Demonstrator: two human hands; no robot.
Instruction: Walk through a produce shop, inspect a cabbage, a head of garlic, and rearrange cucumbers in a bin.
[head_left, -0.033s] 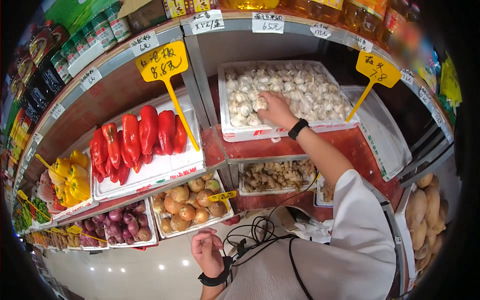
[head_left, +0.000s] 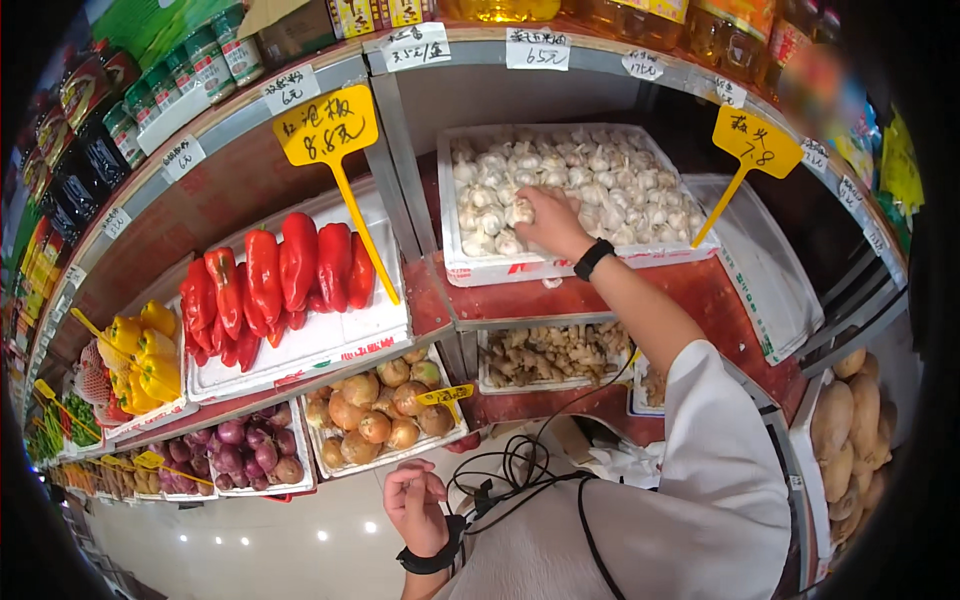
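Note:
My right hand [head_left: 552, 220] reaches into a white foam box [head_left: 590, 258] full of garlic bulbs [head_left: 615, 185]. Its thumb and fingers close round one garlic bulb [head_left: 521, 211] at the front left of the heap; the palm side is hidden. A black band circles that wrist. Low in the view, my left hand [head_left: 412, 505] hangs above the floor, near a tray of yellow onions [head_left: 375, 427]. Its fingers are loosely bent and a little apart, with nothing seen in them.
Red peppers [head_left: 264, 275] lie on a foam tray to the left, beside yellow peppers [head_left: 150, 360]. Ginger [head_left: 555, 355] sits on the lower shelf. A yellow price sign [head_left: 757, 140] stands at the garlic box's right corner. Black cables [head_left: 525, 455] hang at my front.

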